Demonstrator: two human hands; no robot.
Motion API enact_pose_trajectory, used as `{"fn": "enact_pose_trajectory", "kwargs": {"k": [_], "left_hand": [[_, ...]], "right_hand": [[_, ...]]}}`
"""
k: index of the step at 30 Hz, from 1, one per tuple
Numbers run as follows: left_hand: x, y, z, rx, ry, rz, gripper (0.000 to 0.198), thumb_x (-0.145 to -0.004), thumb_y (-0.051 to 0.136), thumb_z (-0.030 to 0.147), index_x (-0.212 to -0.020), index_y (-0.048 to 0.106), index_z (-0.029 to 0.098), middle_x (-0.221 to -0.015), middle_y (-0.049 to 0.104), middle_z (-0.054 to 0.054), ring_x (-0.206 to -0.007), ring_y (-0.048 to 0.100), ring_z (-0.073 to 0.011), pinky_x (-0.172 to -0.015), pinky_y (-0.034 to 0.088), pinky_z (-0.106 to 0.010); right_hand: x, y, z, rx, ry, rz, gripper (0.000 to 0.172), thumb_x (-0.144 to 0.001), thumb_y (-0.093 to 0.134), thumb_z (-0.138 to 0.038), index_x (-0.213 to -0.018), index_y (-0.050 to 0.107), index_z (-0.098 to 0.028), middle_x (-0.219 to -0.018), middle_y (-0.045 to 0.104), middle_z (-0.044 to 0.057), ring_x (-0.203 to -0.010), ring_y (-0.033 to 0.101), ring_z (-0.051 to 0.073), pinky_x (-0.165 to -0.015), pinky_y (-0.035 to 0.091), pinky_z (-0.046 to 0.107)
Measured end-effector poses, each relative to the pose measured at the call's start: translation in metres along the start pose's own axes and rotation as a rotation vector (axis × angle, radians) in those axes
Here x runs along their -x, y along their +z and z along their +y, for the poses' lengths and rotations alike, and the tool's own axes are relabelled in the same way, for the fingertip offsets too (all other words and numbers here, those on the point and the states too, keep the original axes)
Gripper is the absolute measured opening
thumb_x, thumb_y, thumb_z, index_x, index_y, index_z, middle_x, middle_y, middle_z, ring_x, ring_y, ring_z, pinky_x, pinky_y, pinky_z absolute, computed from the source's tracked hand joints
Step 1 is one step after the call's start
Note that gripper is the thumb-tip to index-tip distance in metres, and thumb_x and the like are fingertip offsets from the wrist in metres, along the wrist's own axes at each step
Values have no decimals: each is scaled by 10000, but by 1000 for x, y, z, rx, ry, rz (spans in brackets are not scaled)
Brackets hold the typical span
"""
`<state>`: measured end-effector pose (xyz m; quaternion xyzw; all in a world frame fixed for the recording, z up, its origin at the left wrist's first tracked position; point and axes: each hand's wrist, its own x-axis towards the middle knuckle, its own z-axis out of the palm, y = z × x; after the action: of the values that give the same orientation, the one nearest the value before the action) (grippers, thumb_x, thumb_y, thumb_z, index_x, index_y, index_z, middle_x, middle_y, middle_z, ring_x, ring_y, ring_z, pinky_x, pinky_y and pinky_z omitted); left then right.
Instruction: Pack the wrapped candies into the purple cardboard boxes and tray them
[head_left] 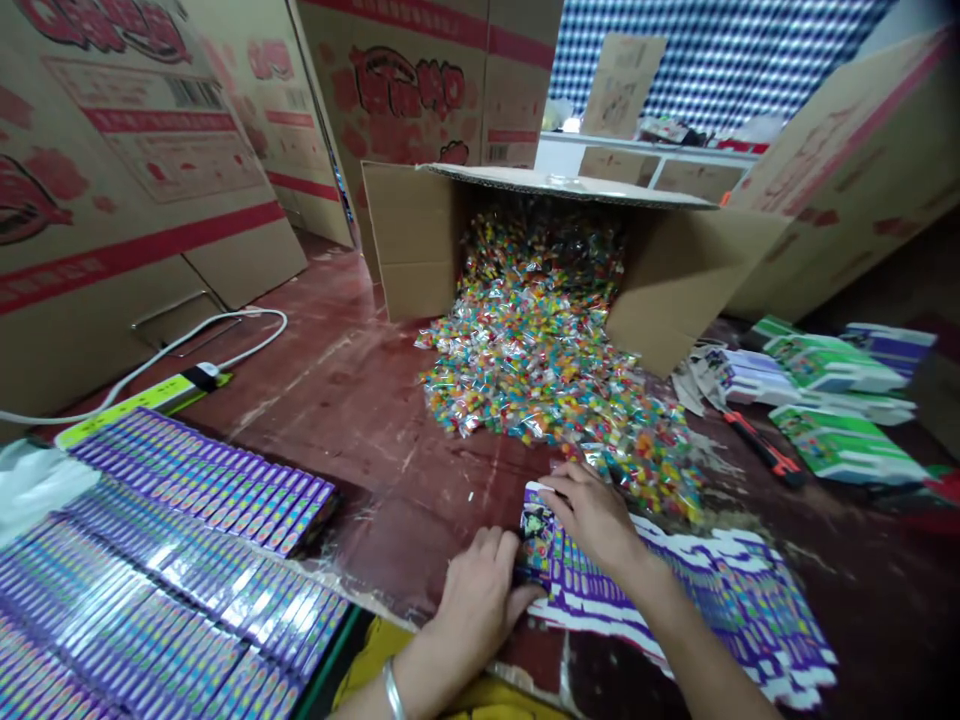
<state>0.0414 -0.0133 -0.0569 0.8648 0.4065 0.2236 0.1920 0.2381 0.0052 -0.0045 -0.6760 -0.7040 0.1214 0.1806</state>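
A long row of small purple cardboard boxes (720,580) with white end flaps lies tightly stacked before me. At its left end, the front box (537,535) shows a printed picture. My left hand (480,590), with a silver bangle on the wrist, is curled against that box's left and lower edge, thumb at the near corner. My right hand (596,515) reaches over the row, its bent fingers gripping the box's far upper edge. Just beyond it spills a heap of clear-wrapped colourful candies (532,360). The fingertips are partly hidden.
An open carton (416,240) on its side holds more candies. Left are filled rows of purple boxes (172,590) and a yellow-green power strip (142,400) with a white cable. Right lie a red-black cutter (761,445) and green carton stacks (847,445). Large cartons (150,150) stand behind.
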Motion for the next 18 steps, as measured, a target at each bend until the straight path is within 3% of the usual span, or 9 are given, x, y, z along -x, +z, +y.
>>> {"fn": "enact_pose_trajectory", "kwargs": {"k": [3,6,11,14,16,18], "left_hand": [[2,-9,4,2,-36,-29,330,-775,760,378,-902,488,243,-903,636,-67,-793,624,-252,-632,521,-354],[2,-19,12,95,-84,-12,341,-813,718,405,-985,485,224,-966,625,-76,-879,626,-260,-739,545,-393],[-2,-37,22,310,-96,92,706,-817,714,341,-1394,351,160,-1324,569,-199,-1209,563,-330,-1014,462,-506],[-5,-59,27,619,-148,51,647,-841,691,313,-1419,425,194,-1386,564,-155,-1264,534,-307,-1081,411,-460],[-7,-73,27,968,-234,-70,625,-822,713,412,-1377,514,206,-1291,639,-119,-1163,605,-294,-1007,471,-407],[-8,-83,22,1253,-300,-202,672,-760,744,518,-1313,594,167,-1149,697,-115,-1025,662,-288,-925,506,-388]], "right_hand": [[4,-4,-6,-117,18,63,210,-950,531,-269,-923,732,-215,-971,674,53,-945,610,213,-886,450,315],[7,-11,-17,-395,122,97,238,-935,545,-339,-778,652,-195,-718,618,7,-646,570,160,-633,446,265],[16,-19,-42,-746,234,87,314,-905,567,-451,-730,579,-191,-595,517,-31,-538,490,130,-515,393,231],[32,-15,-45,-864,267,14,393,-925,498,-545,-972,667,-193,-556,531,-23,-476,493,149,-445,389,233],[43,-6,-40,-869,155,22,494,-915,481,-582,-1183,664,-208,-656,624,26,-563,577,186,-523,467,253],[52,6,-32,-869,70,-67,542,-896,507,-583,-1312,601,-250,-673,632,23,-549,587,185,-522,477,257]]}}
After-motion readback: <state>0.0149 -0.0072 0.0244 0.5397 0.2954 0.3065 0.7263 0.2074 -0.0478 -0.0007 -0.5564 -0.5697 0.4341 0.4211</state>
